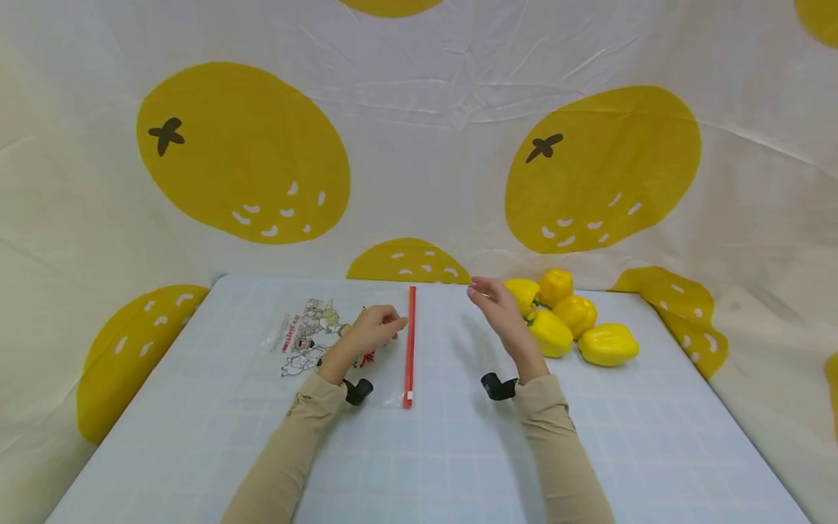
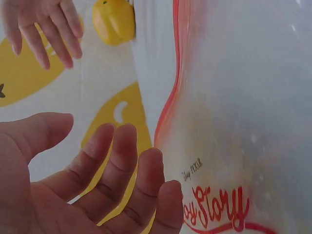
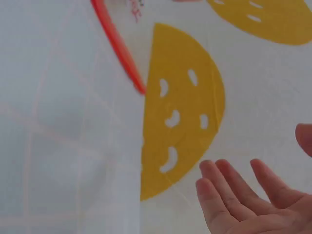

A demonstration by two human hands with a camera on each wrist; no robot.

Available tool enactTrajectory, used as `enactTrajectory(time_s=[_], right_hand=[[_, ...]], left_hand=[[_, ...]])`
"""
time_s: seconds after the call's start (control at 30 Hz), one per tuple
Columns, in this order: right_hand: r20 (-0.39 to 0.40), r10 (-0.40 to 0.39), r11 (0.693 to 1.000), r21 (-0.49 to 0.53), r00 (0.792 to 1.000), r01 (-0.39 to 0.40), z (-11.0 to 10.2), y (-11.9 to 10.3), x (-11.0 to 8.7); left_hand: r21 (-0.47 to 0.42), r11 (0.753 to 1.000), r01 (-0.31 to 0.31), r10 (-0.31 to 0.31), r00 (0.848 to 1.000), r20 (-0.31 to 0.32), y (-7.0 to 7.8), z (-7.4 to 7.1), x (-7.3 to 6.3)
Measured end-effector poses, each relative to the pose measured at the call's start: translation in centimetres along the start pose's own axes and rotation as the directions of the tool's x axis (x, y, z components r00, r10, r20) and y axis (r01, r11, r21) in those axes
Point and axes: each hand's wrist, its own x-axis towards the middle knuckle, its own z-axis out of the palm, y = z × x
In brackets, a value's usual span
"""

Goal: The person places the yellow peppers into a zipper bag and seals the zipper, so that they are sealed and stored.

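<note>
A clear zip bag [image 1: 310,335] with printed cartoon figures and a red zip edge [image 1: 410,342] lies flat on the table. My left hand [image 1: 369,331] is over the bag beside that edge; in the left wrist view its fingers [image 2: 124,151] are loosely bent and hold nothing. Red lettering on the bag [image 2: 219,207] shows below them. To the right, my right hand [image 1: 503,316] is raised just left of several yellow bell peppers [image 1: 550,333]. Its fingers [image 3: 234,195] are extended in the right wrist view, with nothing in them.
The peppers sit grouped at the table's back right, one pepper [image 1: 609,344] nearest the right side. A pale checked cloth covers the table [image 1: 445,466]. Behind it hangs a white curtain [image 1: 425,160] printed with big yellow fruit. Each wrist wears a black camera mount [image 1: 499,387].
</note>
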Motion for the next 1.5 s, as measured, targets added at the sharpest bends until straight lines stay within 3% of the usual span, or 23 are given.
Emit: enactTrajectory(time_s=[0.1, 0.23, 0.33, 0.5, 0.63, 0.8, 0.97, 1.1, 1.17, 1.23, 1.5], right_hand=[[0.045, 0.067, 0.986, 0.152, 0.997, -0.074, 1.5, 0.5, 0.7], [0.159, 0.142, 0.967, 0.189, 0.977, -0.172, 3.8, 1.3, 1.5], [0.22, 0.167, 0.958, 0.192, 0.961, -0.211, 5.3, 2.1, 1.9], [0.235, 0.248, 0.915, 0.263, 0.94, -0.307, 6.6, 3.6, 1.9], [0.235, 0.284, 0.865, 0.355, 0.929, -0.354, 6.6, 4.5, 1.5], [0.308, 0.276, 0.794, 0.461, 0.91, -0.397, 6.5, 5.3, 1.3], [0.406, 0.236, 0.693, 0.567, 0.883, -0.445, 6.5, 5.7, 1.3], [0.447, 0.205, 0.61, 0.637, 0.871, -0.471, 6.5, 5.9, 1.3], [0.456, 0.202, 0.585, 0.654, 0.867, -0.48, 6.4, 6.0, 1.4], [0.464, 0.199, 0.568, 0.663, 0.863, -0.487, 6.4, 6.1, 1.5], [0.496, 0.175, 0.553, 0.665, 0.85, -0.502, 6.1, 6.3, 1.5]], left_hand=[[0.072, 0.996, 0.055, -0.061, 0.995, 0.077, 0.4, 1.0, 0.3], [0.215, 0.966, 0.14, -0.173, 0.975, 0.142, 1.1, 2.3, 0.3], [0.305, 0.938, 0.167, -0.217, 0.966, 0.139, 1.5, 3.1, 0.2], [0.38, 0.913, 0.15, -0.208, 0.971, 0.117, 1.5, 4.2, 0.2], [0.372, 0.917, 0.144, -0.191, 0.977, 0.093, 1.3, 4.6, 0.0], [0.332, 0.933, 0.141, -0.17, 0.984, 0.058, 0.4, 4.5, -0.6], [0.27, 0.959, 0.084, -0.099, 0.994, 0.043, -0.7, 4.0, -1.0], [0.215, 0.974, 0.065, -0.074, 0.997, 0.038, -1.1, 3.5, -1.0], [0.192, 0.979, 0.063, -0.073, 0.996, 0.042, -1.1, 3.3, -0.9], [0.178, 0.982, 0.06, -0.069, 0.997, 0.047, -1.1, 3.2, -0.7], [0.155, 0.986, 0.061, -0.068, 0.997, 0.043, -1.2, 3.4, -0.3]])
